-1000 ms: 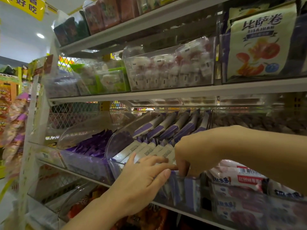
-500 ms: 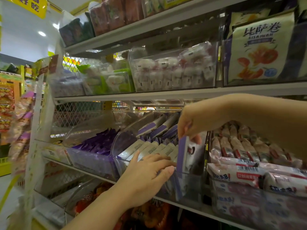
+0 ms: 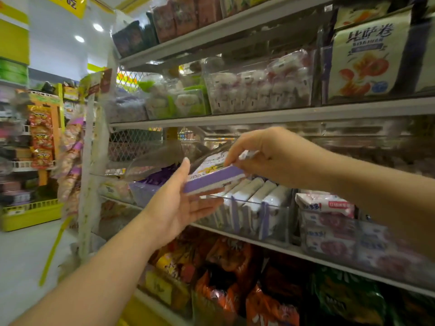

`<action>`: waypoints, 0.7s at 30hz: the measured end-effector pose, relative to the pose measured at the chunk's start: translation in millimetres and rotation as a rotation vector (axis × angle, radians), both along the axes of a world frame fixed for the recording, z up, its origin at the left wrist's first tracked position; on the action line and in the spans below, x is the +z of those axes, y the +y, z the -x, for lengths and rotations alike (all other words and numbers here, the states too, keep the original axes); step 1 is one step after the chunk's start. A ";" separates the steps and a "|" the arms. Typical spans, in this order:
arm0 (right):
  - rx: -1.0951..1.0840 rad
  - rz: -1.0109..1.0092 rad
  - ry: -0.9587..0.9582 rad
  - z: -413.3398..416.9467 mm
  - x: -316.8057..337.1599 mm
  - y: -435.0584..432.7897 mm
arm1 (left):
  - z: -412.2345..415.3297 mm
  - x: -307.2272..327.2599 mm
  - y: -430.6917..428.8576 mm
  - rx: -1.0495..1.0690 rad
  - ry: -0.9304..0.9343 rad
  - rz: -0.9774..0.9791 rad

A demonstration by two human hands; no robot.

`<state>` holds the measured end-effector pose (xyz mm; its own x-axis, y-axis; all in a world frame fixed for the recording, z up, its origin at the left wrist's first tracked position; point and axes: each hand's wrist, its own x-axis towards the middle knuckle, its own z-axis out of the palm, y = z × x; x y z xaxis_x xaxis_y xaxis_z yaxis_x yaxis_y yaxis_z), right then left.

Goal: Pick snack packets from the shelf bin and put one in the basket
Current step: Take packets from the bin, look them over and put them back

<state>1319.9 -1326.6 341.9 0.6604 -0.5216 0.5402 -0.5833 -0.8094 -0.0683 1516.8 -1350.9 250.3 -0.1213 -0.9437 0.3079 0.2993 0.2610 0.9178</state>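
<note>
Grey metal shelving (image 3: 259, 115) occupies the centre and right of the frame, with four tiers visible. Its white end post (image 3: 90, 165) stands left of centre. A wire mesh back panel (image 3: 131, 142) shows behind the second tier. Pale floor (image 3: 21, 260) lies at lower left. A yellow display rack (image 3: 30, 215) stands at the left edge, blurred. The white ceiling (image 3: 54, 31) at upper left carries two lit round lamps (image 3: 79, 39). A yellow sign (image 3: 68, 3) hangs at the top edge.

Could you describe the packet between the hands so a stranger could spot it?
On the third shelf down sits a clear bin of purple-striped packets. Above it, the right hand pinches one packet against the left hand. Only it is lifted out.
</note>
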 end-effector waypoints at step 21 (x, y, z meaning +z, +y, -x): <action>0.191 -1.290 -1.125 -203.9 -269.9 -30.5 | -123.5 -211.9 67.7 0.422 -0.227 -0.164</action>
<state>1523.8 -1357.1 71.9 0.3807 -0.9218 0.0733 0.2934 0.0453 -0.9549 1640.3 -1283.2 38.4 0.2342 -0.9587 0.1615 -0.0131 0.1630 0.9865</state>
